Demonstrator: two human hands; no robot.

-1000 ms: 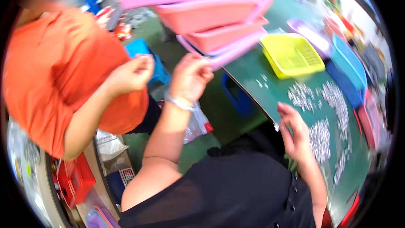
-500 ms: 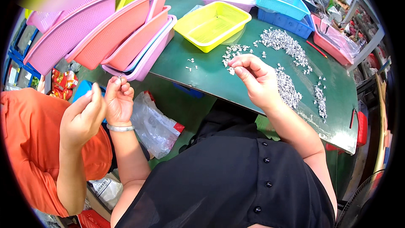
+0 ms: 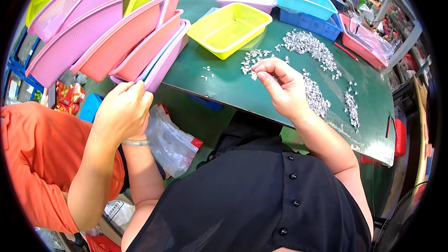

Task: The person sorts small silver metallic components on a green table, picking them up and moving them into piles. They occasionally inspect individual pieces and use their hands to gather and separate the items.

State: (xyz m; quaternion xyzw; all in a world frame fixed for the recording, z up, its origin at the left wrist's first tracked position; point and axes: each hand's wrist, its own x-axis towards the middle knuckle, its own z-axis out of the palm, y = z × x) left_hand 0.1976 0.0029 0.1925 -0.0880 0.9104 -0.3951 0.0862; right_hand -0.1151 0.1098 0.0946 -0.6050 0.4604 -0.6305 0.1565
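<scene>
My right hand [image 3: 280, 88] hovers over the green table [image 3: 224, 84], thumb and forefinger pinched on a small silver part at the edge of a scatter of small silver parts [image 3: 252, 60]. My left hand [image 3: 143, 128] is held out to the left off the table, with a silver bracelet [image 3: 135, 143] on its wrist. It is mostly hidden behind the hand of a co-worker in an orange shirt [image 3: 122, 109]. Both hands are close to the stacked pink baskets [image 3: 140, 51].
A yellow basket [image 3: 228, 28] stands on the table, with lilac, blue and pink bins behind it. More silver parts [image 3: 317, 95] lie in heaps to the right. A clear plastic bag [image 3: 170, 142] hangs below the table edge. The co-worker [image 3: 37, 158] sits at my left.
The view has swung from the left toward the table. The co-worker's hand now covers my left hand. My right hand stays pinched over the silver parts.
</scene>
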